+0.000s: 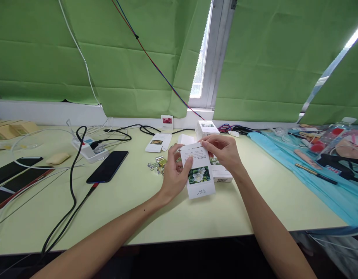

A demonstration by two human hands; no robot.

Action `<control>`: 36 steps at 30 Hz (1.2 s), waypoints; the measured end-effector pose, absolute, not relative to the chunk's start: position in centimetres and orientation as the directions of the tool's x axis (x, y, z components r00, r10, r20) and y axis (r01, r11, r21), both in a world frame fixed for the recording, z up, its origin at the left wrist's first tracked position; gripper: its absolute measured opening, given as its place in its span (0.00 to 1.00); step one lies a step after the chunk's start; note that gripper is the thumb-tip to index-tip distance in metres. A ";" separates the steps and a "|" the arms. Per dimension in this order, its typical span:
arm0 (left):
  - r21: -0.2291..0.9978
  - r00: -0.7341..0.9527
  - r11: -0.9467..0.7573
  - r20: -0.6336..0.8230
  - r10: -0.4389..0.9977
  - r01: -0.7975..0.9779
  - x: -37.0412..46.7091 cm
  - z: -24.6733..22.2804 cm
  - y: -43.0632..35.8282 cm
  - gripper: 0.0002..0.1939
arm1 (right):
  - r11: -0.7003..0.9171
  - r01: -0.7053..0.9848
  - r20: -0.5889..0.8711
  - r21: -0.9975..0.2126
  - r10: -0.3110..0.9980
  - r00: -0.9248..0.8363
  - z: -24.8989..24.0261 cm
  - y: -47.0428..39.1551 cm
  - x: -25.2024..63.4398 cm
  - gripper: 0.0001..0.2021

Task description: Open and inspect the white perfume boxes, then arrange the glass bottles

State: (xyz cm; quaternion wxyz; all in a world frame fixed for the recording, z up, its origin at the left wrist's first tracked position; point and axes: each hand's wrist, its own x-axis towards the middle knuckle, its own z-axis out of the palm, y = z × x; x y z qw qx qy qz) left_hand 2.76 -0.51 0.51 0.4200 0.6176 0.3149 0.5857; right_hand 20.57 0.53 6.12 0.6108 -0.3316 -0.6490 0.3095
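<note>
Holding a white flower carton (200,190) up just above the pale worktop (132,221), both hands are on it. The left hand (174,176) has its grip closed round the side, thumb on the front; the right hand (224,151) is pinching the top edge. The print on the front is upside down, and I can't tell if anything's inside.

Right behind it there's a barcoded box (224,175) lying down, partly covered by the carton and right hand, so no clue what's in that either. Further back sit a white box (207,130), a flattish yellow-flower carton (156,143) with a flap out and a little red-flower box (167,123) standing near the wall. Some shiny clips (158,164) are partly hidden by the left hand. Over right, a clear bottle (337,133) is lost in clutter on blue plastic (286,162), cut off at the frame edge.
</note>
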 end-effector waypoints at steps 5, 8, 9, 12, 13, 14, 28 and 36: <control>0.886 0.118 -0.451 0.461 0.879 -0.105 2.7 0.5 -0.5 0.23 | 0.584 0.054 0.584 -0.810 0.811 -0.027 6.2 0.4 20.6 0.12; 0.886 0.116 -0.452 0.463 0.879 -0.104 2.8 0.4 -0.4 0.23 | 0.584 0.060 0.583 -0.810 0.812 -0.024 6.2 0.5 20.6 0.13; 0.885 0.115 -0.453 0.464 0.879 -0.103 2.8 0.4 -0.4 0.23 | 0.584 0.062 0.584 -0.809 0.811 -0.023 6.2 0.5 20.6 0.13; 0.884 0.115 -0.456 0.465 0.878 -0.103 2.8 0.4 -0.4 0.23 | 0.584 0.066 0.584 -0.809 0.811 -0.026 6.2 0.6 20.6 0.13; 0.884 0.115 -0.456 0.466 0.877 -0.103 2.8 0.4 -0.4 0.23 | 0.585 0.065 0.585 -0.808 0.811 -0.026 6.1 0.6 20.6 0.13; 0.884 0.117 -0.456 0.465 0.877 -0.102 2.8 0.5 -0.4 0.23 | 0.586 0.062 0.586 -0.808 0.810 -0.026 6.1 0.6 20.6 0.13; 0.879 0.110 -0.464 0.474 0.873 -0.108 2.8 0.5 -0.4 0.22 | 0.590 0.070 0.592 -0.804 0.806 0.004 6.1 0.7 20.5 0.11; 0.883 0.112 -0.454 0.466 0.878 -0.118 2.8 0.5 -0.4 0.22 | 0.583 0.119 0.591 -0.804 0.805 0.048 6.3 0.6 20.4 0.13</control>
